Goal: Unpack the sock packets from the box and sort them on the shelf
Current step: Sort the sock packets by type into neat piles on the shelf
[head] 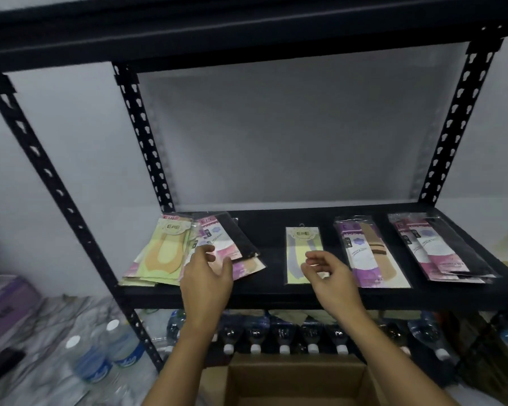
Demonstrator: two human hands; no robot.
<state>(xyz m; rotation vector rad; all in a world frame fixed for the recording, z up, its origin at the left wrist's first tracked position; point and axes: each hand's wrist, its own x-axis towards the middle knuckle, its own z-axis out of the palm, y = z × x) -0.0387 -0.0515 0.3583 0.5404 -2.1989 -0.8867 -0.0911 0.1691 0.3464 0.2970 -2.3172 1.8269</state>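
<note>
Sock packets lie on a black metal shelf (pixel 276 221). At the left sits a loose, mixed pile (pixel 170 253) of yellow-green and pink packets. A single yellow-green packet (pixel 298 244) lies in the middle, a purple packet with beige socks (pixel 367 250) to its right, and pink packets with black socks (pixel 440 247) at the far right. My left hand (pixel 207 276) hovers over the pile's right side with fingers relaxed, holding nothing. Over the lower part of the single packet my right hand (pixel 329 273) is loosely curled and empty. An open cardboard box (pixel 294 382) stands below.
Several water bottles (pixel 285 335) lie on the shelf level beneath. Two more bottles (pixel 106 353) stand on the marbled floor at the left, near a purple box (pixel 6 306). Black perforated uprights (pixel 144 133) frame the shelf against a grey wall.
</note>
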